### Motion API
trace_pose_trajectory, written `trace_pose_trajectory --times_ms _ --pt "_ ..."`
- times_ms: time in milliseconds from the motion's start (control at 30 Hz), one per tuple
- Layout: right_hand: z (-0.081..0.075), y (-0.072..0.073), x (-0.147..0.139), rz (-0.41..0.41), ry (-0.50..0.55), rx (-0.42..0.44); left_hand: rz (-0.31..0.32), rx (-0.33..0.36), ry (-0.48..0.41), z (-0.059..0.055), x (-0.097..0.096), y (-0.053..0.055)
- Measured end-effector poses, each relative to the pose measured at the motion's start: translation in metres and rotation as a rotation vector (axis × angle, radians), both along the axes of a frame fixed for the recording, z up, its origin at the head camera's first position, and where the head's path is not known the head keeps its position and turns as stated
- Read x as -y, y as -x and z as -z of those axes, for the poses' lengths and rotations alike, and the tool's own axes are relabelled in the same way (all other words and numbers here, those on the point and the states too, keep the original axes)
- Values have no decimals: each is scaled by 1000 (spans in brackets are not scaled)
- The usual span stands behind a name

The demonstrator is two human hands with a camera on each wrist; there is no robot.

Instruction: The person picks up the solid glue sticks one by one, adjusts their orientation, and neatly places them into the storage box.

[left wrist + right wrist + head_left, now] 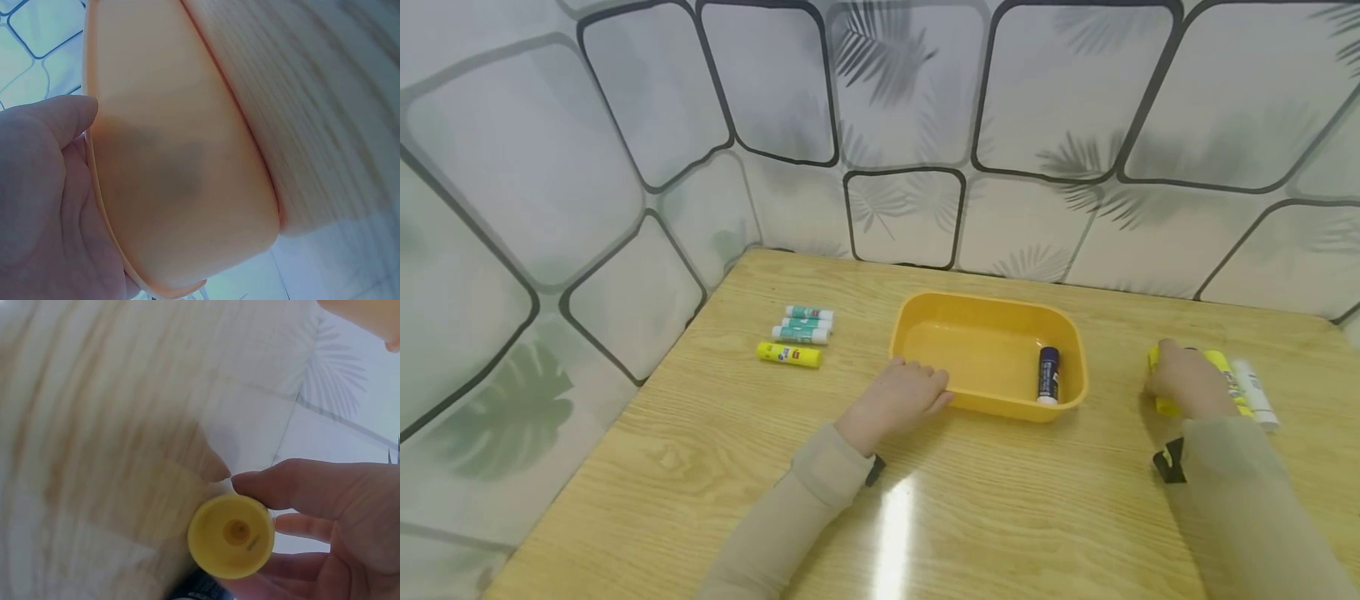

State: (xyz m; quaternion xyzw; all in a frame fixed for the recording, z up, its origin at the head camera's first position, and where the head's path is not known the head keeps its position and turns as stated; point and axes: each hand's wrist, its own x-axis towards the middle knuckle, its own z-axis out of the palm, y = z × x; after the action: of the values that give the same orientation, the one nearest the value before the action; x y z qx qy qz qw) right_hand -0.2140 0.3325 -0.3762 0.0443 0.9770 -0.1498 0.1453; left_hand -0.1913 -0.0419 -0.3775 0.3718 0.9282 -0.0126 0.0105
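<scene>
In the head view, an orange tray [970,354] is seen right of centre on the table [700,467], its near rim grasped at the left by the fingers of the left hand [906,393]. A dark blue glue stick [1048,375] is contained in the tray's right end. At the right of the frame, a yellow glue stick [212,550] is grasped by the fingers of the right hand [1191,383]; its round end is shown in the right wrist view. Beside that hand, a white glue stick [1255,396] is laid. Left of centre, three green-and-white glue sticks [803,335] are grouped.
</scene>
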Motion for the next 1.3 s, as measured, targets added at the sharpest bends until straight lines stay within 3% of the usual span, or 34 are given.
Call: trace_pose_trajectory --times_ms 567,967,1300 --pt "-2 -2 6 21 46 5 2 -24 -3 0 0 0" --pt "-19 -2 24 -68 55 -142 7 -18 -22 -1 1 -1" --pt "-43 -11 52 -39 93 -244 16 -29 -18 0 0 -1"
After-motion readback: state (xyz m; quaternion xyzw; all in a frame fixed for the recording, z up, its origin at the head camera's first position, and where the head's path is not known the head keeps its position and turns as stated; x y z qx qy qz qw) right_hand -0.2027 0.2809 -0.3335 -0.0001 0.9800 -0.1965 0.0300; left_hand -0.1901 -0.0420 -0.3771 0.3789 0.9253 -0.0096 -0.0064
